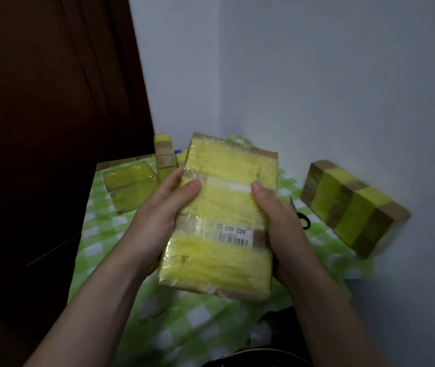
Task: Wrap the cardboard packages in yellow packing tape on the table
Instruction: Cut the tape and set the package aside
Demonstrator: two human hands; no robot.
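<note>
Held package: the flat cardboard package (224, 207) is being held up above the table (100, 234), clear of the checked cloth, with broad yellow tape bands being shown across its face.
Left hand: the left hand (158, 221) is being clamped round the package's left edge, thumb being pressed onto the face.
Right hand: the right hand (280, 226) is being curled round the right edge, thumb on top likewise.
Step in hand: the wrap is seemingly being checked; bare brown strips should be covered next, tape being pulled taut and smoothed, and the printed label (233, 234) being left readable.
Containers: all parcels are being seen sealed, so their contents cannot be told.
Around: a small package (129, 186) and an upright package (164, 154) are being seen at the far left, a long package (351, 207) being leaned on the wall, and scissors (302, 219) just beyond the right hand.
Lower edge: a dark shape, possibly a bag, is being lost in the gloom.
</note>
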